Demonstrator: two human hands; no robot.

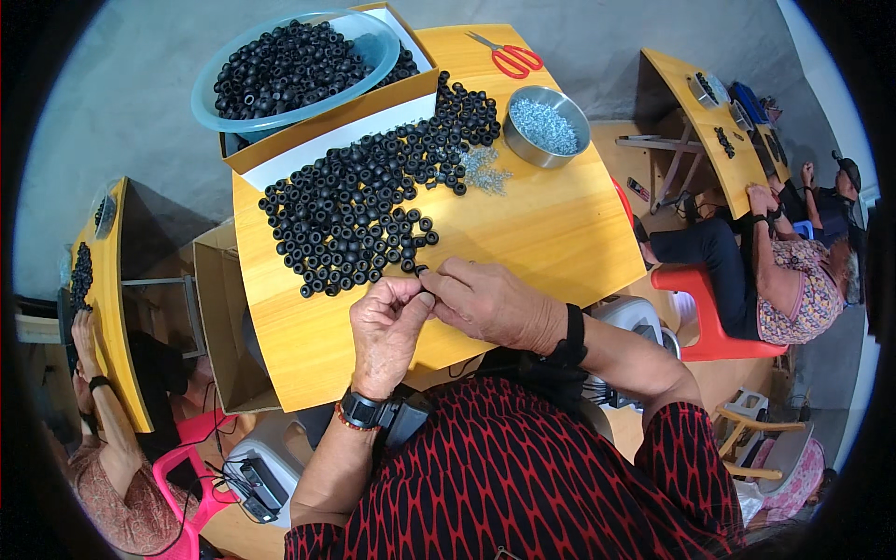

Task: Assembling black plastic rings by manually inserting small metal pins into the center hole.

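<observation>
An open cardboard box (329, 119), brown with white inner flaps, stands at the table's far left corner, holding a bowl of black rings. A second open brown carton (224, 317) stands on the floor just left of the table. No labels, signs or screens can be made out.

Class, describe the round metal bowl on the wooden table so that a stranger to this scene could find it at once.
Start at the wooden table and go to its far right corner, near the red-handled scissors. The metal bowl stands there, right of the heap of black rings. It alone is shiny steel, holding small silvery parts.
</observation>
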